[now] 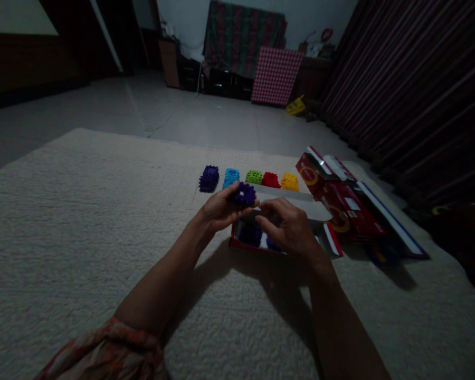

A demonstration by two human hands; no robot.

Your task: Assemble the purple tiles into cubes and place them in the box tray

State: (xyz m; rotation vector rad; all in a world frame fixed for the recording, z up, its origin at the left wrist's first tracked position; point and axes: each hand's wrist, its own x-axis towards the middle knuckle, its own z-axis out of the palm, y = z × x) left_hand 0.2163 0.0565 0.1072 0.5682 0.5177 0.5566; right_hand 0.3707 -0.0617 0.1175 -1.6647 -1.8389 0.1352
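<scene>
My left hand (224, 207) grips a purple block with toothed edges (244, 194) and a light hole in its middle. Just to its right, my right hand (287, 224) hovers over a shallow open box (234, 237); its fingers are loosely bent, thumb and forefinger apart, with nothing visible between them. Purple pieces (250, 235) lie inside the box, partly hidden by my right hand. Behind the box, toothed blocks stand in a row by colour: purple (209, 178), light blue (231, 177), green (254, 176), red (271, 180) and yellow (290, 181).
Red cartons (346, 211) with white flaps stand at the right on the cream mat (103, 221). Beyond the mat lie a tiled floor (221, 116), a low cabinet with a checked cloth (277, 74), and a yellow object (296, 106). A dark striped curtain (404, 84) hangs at the right.
</scene>
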